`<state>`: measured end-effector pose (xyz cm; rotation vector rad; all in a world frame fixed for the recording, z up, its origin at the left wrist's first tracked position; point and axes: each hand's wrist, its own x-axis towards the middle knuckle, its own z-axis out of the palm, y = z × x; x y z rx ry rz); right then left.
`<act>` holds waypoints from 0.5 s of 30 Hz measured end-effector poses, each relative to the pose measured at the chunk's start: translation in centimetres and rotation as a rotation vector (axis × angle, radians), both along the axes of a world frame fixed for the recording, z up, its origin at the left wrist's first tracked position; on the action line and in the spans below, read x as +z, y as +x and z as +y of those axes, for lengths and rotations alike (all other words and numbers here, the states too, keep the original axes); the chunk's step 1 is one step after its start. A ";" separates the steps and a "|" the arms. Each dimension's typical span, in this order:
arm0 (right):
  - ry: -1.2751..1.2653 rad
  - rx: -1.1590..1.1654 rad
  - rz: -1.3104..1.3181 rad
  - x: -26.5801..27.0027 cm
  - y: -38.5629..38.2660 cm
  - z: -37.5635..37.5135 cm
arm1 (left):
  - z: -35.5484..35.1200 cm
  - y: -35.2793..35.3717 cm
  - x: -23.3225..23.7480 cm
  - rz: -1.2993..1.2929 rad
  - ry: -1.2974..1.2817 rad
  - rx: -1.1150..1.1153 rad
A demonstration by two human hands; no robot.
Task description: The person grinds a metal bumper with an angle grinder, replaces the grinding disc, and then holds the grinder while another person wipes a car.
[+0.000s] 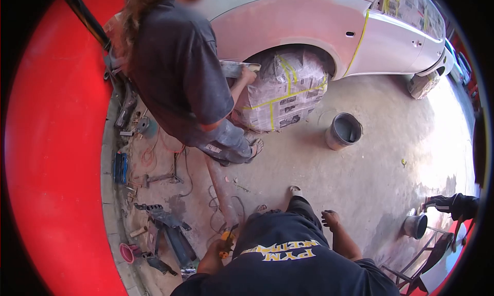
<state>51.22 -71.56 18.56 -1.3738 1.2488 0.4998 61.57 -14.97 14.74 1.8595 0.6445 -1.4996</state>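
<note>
My left hand [210,258] is low in front of me, its fingers closed around a yellow-and-black tool [226,240]. The tool is partly hidden by my hand and body, so its exact kind does not show. A dark cord lies on the floor near it. My right hand [331,220] hangs at my right side with its fingers apart and nothing in it. Ahead of me stands a car [288,23] with patchy pink and white bodywork. Its near wheel [288,98] is wrapped in newspaper and yellow tape.
A person [180,69] stands at the front left, holding a long flat piece [236,69] near the wheel arch. A grey bucket [343,131] is ahead; another bucket [415,226] stands beside a second person's dark sleeve [453,206]. Dark car parts [172,239] lie left.
</note>
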 end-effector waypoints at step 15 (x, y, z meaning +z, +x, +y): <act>0.036 0.261 0.010 -5.3 11.2 -21.8 | -16.0 -5.2 3.3 -0.107 0.279 0.057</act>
